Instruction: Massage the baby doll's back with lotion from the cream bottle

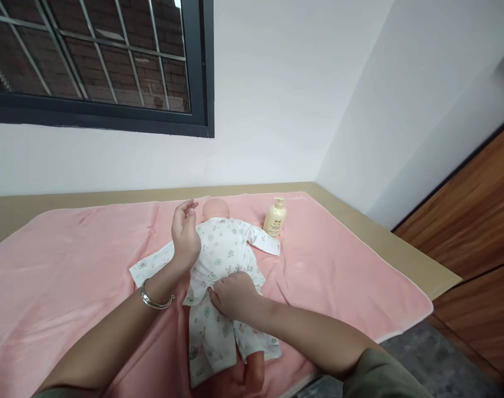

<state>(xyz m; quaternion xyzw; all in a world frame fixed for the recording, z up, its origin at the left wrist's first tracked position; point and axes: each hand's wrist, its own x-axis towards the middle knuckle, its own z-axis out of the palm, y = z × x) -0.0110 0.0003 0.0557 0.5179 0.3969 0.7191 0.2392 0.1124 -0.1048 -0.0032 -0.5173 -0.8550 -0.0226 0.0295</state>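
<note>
A baby doll [216, 209] lies on a pink blanket [343, 271], its bald head away from me. It wears a white printed shirt [225, 243] and matching pants [213, 337], and one lower leg [254, 371] shows bare below a pant leg. My left hand [186, 235] is raised over the doll's shoulder, beside the head, with loosely bent fingers and nothing in them. At the doll's waist, my right hand [235, 296] is closed, pinching cloth where shirt and pants meet. The fingers partly hide which layer they grip.
A cream pump bottle [276, 217] stands on the blanket beside the doll's right-hand sleeve. The blanket covers a tan tabletop [418, 265] set against a white wall. A barred window [94, 61] is at upper left, and wooden panels [476, 221] are at right.
</note>
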